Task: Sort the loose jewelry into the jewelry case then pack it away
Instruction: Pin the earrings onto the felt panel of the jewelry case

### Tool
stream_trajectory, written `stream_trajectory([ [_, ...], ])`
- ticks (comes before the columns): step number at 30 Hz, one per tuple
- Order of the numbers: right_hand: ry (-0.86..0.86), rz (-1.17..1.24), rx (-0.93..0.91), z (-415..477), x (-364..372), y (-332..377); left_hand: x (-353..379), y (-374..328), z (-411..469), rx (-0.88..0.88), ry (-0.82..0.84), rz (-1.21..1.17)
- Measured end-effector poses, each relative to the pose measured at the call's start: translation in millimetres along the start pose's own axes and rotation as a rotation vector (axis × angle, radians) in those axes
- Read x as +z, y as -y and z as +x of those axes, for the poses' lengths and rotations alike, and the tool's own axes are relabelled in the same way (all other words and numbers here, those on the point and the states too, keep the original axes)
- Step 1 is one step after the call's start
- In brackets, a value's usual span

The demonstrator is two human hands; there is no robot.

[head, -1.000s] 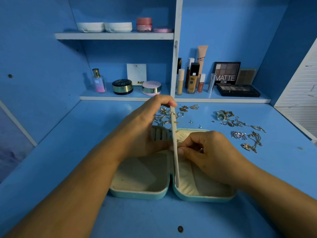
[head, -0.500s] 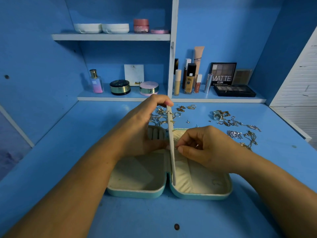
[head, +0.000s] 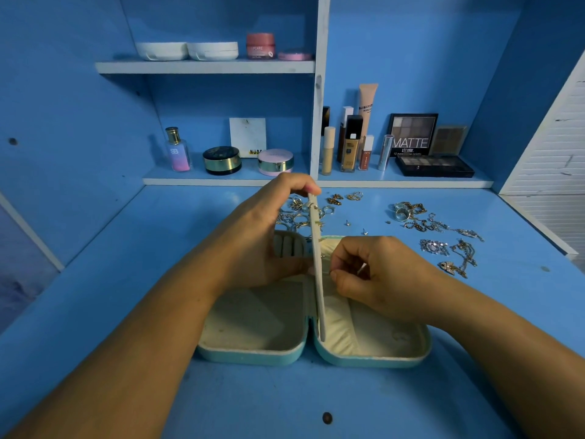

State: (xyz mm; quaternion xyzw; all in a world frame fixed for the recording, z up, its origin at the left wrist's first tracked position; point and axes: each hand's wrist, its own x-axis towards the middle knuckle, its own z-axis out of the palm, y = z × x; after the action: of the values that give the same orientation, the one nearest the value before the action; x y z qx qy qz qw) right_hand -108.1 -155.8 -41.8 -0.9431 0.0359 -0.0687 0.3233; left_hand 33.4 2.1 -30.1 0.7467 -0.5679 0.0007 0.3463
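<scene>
Slippage is the likeliest trouble here: the small piece pinched at the centre of the frame, probably an earring though it is too small to tell, could drop into the right half of the jewelry case or onto the table if the fingertips loosen before it is fastened. The divider panel stands upright on the case's spine, and a hard push from the right could tip it leftward or shake loose the few pieces already pinned near its top. The left hand guards against that, its thumb and forefinger pinching the panel's upper edge while the lower fingers seem to brace its left face. The right hand is curled tight, thumb and forefinger nearly closed on the small piece, pressing it against the panel's right face. The case lies open and flat in the lower centre. Most of the loose jewelry lies unsorted on the table at right of centre, well apart from the hands, with a cluster of rings just behind the case.
</scene>
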Motion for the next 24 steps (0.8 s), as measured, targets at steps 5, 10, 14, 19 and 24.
stream_trajectory([
  [5,-0.01,0.011,-0.007,0.2,0.6,0.7,-0.5,-2.9,-0.4,-0.046,-0.02,-0.007],
  [10,-0.008,-0.021,-0.001,-0.4,1.1,1.1,-3.8,-6.5,-5.1,0.01,-0.005,0.016],
  [14,-0.007,-0.031,-0.004,0.1,2.3,1.6,-2.8,-4.3,-5.2,0.017,-0.009,0.017],
  [19,-0.005,-0.037,-0.018,-0.9,2.1,2.2,-2.8,-4.0,-4.7,0.013,-0.011,0.017],
  [24,0.006,-0.054,-0.056,-1.5,2.6,2.5,-3.1,-5.0,-5.6,0.035,-0.018,0.006],
])
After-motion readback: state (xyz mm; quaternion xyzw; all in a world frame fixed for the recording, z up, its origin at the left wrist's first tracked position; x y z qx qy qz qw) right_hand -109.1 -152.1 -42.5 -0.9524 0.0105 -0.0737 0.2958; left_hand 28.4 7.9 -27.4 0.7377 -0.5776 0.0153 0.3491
